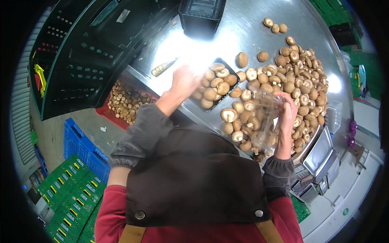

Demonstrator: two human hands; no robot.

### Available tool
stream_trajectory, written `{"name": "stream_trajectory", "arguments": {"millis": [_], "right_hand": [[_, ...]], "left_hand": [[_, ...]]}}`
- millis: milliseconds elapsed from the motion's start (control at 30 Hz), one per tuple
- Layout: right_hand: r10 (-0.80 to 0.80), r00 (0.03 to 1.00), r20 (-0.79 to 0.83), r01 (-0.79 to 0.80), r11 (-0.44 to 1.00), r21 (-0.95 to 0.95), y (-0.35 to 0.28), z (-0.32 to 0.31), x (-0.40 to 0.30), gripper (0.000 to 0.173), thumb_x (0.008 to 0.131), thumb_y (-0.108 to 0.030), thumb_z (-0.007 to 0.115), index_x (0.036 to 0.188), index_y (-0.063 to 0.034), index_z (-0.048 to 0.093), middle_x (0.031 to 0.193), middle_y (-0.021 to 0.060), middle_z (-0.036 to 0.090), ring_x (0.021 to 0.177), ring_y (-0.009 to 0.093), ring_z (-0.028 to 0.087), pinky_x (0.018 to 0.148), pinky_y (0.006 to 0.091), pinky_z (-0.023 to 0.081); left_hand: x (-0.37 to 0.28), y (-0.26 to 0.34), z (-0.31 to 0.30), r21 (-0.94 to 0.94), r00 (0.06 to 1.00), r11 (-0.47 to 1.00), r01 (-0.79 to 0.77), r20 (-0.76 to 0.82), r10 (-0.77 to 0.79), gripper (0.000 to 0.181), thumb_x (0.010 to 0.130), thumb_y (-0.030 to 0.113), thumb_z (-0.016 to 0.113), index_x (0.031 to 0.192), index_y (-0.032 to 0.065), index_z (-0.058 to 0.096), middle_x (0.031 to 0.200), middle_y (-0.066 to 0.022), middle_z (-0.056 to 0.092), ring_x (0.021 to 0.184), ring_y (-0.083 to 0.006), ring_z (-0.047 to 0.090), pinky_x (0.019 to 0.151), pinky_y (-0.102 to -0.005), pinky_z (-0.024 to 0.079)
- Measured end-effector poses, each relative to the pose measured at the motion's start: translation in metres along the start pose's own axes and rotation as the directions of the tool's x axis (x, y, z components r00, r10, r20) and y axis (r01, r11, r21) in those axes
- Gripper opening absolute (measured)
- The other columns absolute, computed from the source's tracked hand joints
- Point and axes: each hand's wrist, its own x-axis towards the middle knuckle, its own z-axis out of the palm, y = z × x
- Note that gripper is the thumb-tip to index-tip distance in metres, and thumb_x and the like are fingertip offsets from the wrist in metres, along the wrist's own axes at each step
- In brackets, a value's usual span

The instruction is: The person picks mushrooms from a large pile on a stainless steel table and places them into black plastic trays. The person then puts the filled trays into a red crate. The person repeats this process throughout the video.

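Note:
My left hand (186, 79), washed out by glare, is at the left edge of a black plastic tray (228, 97) filled with brown-capped mushrooms (223, 88); its fingers are too bright to read. On the right, my right hand (286, 106) grips a crumpled clear plastic bag (266, 121), blurred, over loose mushrooms. A large heap of mushrooms (307, 82) spreads across the steel table (304, 21) beyond it. Left of the tray lies a knife with a light handle (162, 67), its blade lost in the glare.
Stacked black trays (200, 15) stand at the back. A dark green crate (82, 54) rises at the left, above a red crate (112, 117) of small mushrooms. A scale (319, 148) and a clear container (334, 114) are at the right. Green crates (73, 197) and a blue pallet (82, 145) sit lower left.

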Motion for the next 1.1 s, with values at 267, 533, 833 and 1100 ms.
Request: {"name": "stream_trajectory", "arguments": {"millis": [267,533,833,1100], "right_hand": [[-0.224,0.94,0.258,0.288,0.926,-0.243,-0.008,0.033,-0.011,0.023,0.077,-0.013,0.069,0.069,-0.0017,0.052,0.08,0.006,0.058,0.089,0.02,0.055,0.086,0.0344,0.042],[-0.137,0.911,0.388,0.215,0.962,-0.166,-0.025,0.098,0.004,0.025,0.083,-0.014,0.066,0.105,-0.0025,0.063,0.092,0.0097,0.068,0.082,0.017,0.064,0.073,0.0309,0.05],[-0.321,0.846,0.425,0.516,0.692,-0.505,-0.022,0.137,0.033,0.017,0.078,-0.015,0.065,0.091,-0.0046,0.067,0.087,0.0195,0.066,0.082,0.034,0.066,0.072,0.0416,0.052],[-0.162,0.769,0.619,0.59,0.553,-0.588,-0.024,0.178,0.056,0.027,0.076,-0.02,0.067,0.095,-0.0016,0.064,0.089,0.0198,0.066,0.078,0.033,0.066,0.067,0.0412,0.052]], "left_hand": [[0.03,0.008,0.025,-0.122,0.988,0.992,-0.023,0.15,0.041,0.021,0.083,0.017,0.061,0.098,0.0023,0.065,0.095,-0.0138,0.06,0.098,-0.0319,0.054,0.087,-0.0397,0.043],[0.021,0.002,-0.013,-0.613,0.87,0.618,0.492,0.377,-0.318,0.029,0.09,0.018,0.063,0.106,-0.0062,0.064,0.102,-0.008,0.066,0.096,-0.0132,0.06,0.087,-0.0254,0.045],[-0.019,-0.035,-0.042,-0.907,0.876,0.077,0.414,0.374,-0.304,0.036,0.087,0.014,0.039,0.103,-0.0124,0.057,0.102,-0.024,0.062,0.088,-0.035,0.065,0.079,-0.04,0.056],[-0.034,-0.022,-0.051,-0.789,0.757,0.209,0.578,0.423,-0.497,0.034,0.091,0.028,0.057,0.066,0.005,0.053,0.062,-0.0061,0.053,0.056,-0.0195,0.057,0.052,-0.0298,0.047]]}}
